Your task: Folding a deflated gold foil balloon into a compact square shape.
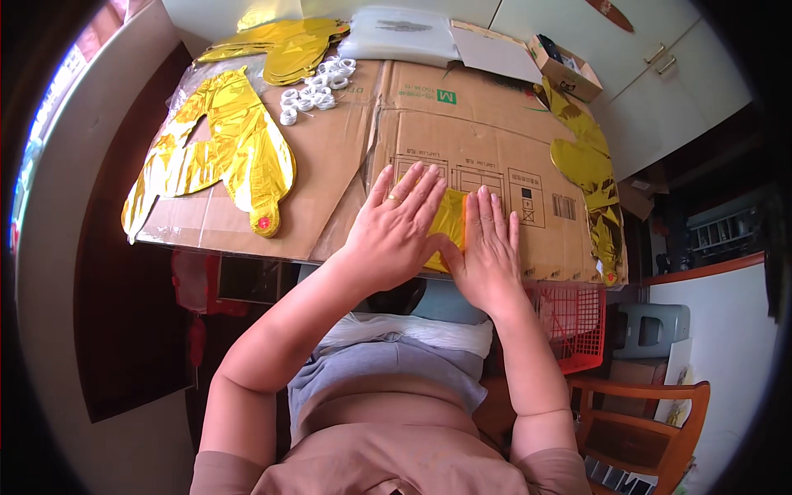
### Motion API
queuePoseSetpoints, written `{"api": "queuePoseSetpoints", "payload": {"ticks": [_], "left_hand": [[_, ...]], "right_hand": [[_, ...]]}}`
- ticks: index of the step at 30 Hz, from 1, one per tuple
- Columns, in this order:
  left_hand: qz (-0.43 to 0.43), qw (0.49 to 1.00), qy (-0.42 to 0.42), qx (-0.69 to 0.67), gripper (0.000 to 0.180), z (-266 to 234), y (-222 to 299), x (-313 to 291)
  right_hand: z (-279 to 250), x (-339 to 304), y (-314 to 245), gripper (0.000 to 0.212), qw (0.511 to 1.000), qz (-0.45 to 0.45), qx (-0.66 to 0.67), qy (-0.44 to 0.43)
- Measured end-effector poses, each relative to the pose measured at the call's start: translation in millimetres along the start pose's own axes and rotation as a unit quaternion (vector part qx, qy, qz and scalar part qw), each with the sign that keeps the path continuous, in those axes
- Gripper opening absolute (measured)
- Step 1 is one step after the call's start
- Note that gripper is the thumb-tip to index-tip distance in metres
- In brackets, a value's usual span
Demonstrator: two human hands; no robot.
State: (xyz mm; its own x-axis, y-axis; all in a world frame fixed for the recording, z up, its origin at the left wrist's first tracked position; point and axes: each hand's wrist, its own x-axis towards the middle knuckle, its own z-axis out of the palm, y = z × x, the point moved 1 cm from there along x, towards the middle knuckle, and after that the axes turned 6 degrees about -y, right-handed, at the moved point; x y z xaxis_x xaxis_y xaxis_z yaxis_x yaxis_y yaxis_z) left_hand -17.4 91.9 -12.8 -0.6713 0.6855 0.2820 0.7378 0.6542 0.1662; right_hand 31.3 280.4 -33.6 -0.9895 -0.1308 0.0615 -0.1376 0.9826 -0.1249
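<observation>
My left hand (pixel 391 229) lies flat with its fingers stretched out over a folded piece of gold foil (pixel 450 216). Beside it, my right hand (pixel 488 252) presses flat on the foil's right side, fingers extended. Both thumbs come close together over the near part of the foil, and the hands hide much of it. Beneath is a cardboard sheet (pixel 338 177) covering the table. To the left of my hands lies a large, flat, gold foil balloon (pixel 247 153) with a red spot at its near end. Another crumpled gold foil balloon (pixel 584 153) lies along the right edge.
At the back left are stacked gold foil balloons (pixel 293 54) and several white ribbon coils (pixel 307 99). Transparent plastic bags (pixel 400 37) and a small open box (pixel 568 70) line the far edge. A red basket (pixel 573 326) and a wooden chair (pixel 693 412) stand at right.
</observation>
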Motion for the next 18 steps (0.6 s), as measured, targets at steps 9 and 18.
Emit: {"api": "queuePoseSetpoints", "payload": {"ticks": [9,18], "left_hand": [[-0.082,0.996,-0.033,-0.005,0.061,-2.1,-29.8,-31.4],[-0.103,0.973,0.11,-0.173,0.031,-21.4,-22.4,-79.5]], "right_hand": [[-1.7,-1.6,0.8,0.084,1.0,-0.016,-0.002,0.009],[-0.8,-2.0,1.1,0.084,1.0,-0.016,0.004,0.007]]}}
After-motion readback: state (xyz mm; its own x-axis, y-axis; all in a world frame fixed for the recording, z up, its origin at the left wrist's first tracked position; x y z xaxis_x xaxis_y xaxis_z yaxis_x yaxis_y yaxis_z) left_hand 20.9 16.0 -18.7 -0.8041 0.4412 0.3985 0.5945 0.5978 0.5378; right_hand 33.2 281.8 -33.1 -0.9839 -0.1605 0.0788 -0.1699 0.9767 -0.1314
